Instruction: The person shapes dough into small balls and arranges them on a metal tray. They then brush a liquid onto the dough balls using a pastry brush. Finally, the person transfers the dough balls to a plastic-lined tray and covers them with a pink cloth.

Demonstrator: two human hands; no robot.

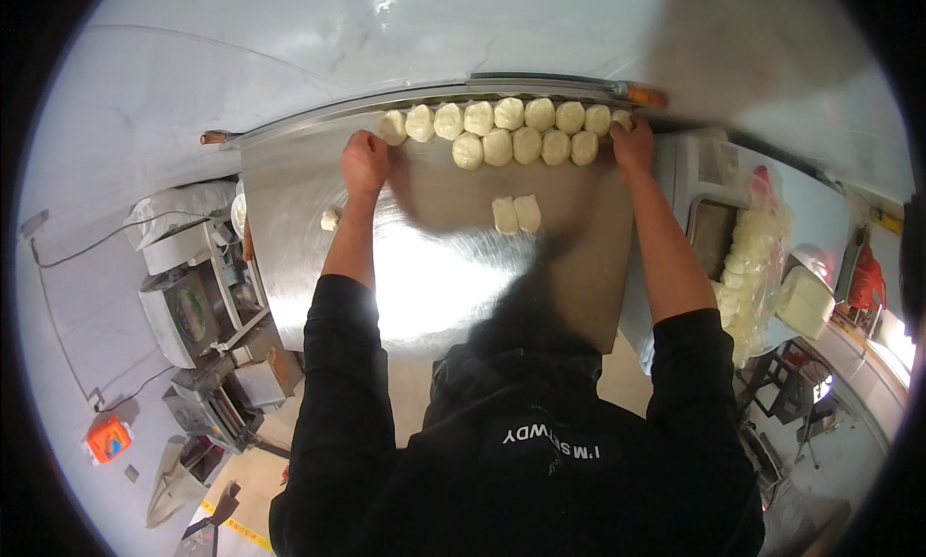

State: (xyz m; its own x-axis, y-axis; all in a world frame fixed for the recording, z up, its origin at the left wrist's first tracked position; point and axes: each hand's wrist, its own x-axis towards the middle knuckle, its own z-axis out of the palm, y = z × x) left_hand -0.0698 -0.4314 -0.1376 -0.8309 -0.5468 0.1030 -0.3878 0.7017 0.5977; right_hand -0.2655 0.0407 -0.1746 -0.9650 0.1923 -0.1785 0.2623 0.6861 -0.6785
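Round dough pieces (508, 113) stand in two touching rows along the far edge of a stainless steel worktop (434, 188). My left hand (364, 159), fingers curled, rests beside the leftmost piece; whether it holds anything is hidden. At the right end of the back row, my right hand (634, 143) has its fingers on a dough piece (621, 119); its grip is partly hidden. Two oblong dough pieces (516, 214) lie side by side nearer to me. A small dough scrap (330, 220) is left of my left forearm.
Behind the rows lies a long blade with a wooden handle (644, 95), against the wall. Another wooden handle (213, 137) juts out at the far left corner. To the right, more white pieces (734, 260) lie under clear plastic. Shelving (235, 282) stands left.
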